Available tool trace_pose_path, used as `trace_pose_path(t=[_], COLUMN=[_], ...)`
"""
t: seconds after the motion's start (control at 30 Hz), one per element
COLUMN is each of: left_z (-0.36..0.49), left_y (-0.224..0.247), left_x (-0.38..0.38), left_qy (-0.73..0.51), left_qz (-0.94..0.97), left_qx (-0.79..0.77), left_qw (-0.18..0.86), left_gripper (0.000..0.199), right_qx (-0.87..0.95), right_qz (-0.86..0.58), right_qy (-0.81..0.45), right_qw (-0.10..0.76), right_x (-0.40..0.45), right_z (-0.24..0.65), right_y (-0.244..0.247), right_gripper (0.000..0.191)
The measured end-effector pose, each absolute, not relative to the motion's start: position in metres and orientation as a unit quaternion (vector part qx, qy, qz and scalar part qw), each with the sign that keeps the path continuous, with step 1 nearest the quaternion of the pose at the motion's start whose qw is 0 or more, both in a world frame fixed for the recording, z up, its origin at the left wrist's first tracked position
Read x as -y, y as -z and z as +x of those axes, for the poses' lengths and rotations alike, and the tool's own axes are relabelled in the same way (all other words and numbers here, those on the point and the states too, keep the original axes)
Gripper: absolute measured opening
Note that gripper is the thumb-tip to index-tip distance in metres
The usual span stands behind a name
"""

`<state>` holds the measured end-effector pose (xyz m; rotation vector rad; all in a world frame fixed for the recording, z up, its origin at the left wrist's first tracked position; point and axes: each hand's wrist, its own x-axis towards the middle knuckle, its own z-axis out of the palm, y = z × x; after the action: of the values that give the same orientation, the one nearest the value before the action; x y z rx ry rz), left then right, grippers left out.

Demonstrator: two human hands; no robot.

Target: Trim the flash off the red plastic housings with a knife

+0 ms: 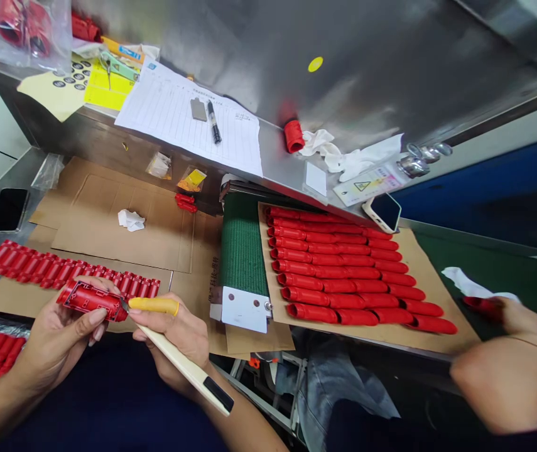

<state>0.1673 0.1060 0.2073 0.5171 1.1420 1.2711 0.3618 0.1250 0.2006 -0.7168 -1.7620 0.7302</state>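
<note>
My left hand (68, 336) is closed around a red plastic part (92, 300), its hollow side with black edging turned up. In my right hand (178, 336) is a cream-handled knife (186, 367) with a black end, and a yellow cover sits on one finger. The knife's tip touches the right end of the red part. Just behind my hands, a row of similar red parts (56, 269) lies on cardboard (112, 220).
To the right, rows of red shells (343, 270) lie on cardboard beside a green belt (244, 245). A co-worker's blurred hands (517, 364) hold a red piece and white cloth (478, 285). A shelf bears papers (174, 113); a phone (9, 209) lies left.
</note>
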Motion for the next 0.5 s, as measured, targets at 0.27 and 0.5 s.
trace_pose_path(t=[0.27,0.5], left_z=[0.168,0.169], left_y=[-0.208,-0.212], left_x=[-0.107,-0.112], left_qy=[-0.557,-0.540], left_qz=[0.219,0.187], left_qx=[-0.494,-0.487], left_qw=[0.630,0.661], left_gripper=[0.041,0.046], right_qx=[0.726,0.857], right_qz=[-0.320,-0.236], right_qy=[-0.349,-0.233], right_qw=[0.498,0.393], right_x=[-0.126,-0.139], right_z=[0.364,0.378], right_y=[-0.202,-0.195], right_gripper=[0.014,0.027])
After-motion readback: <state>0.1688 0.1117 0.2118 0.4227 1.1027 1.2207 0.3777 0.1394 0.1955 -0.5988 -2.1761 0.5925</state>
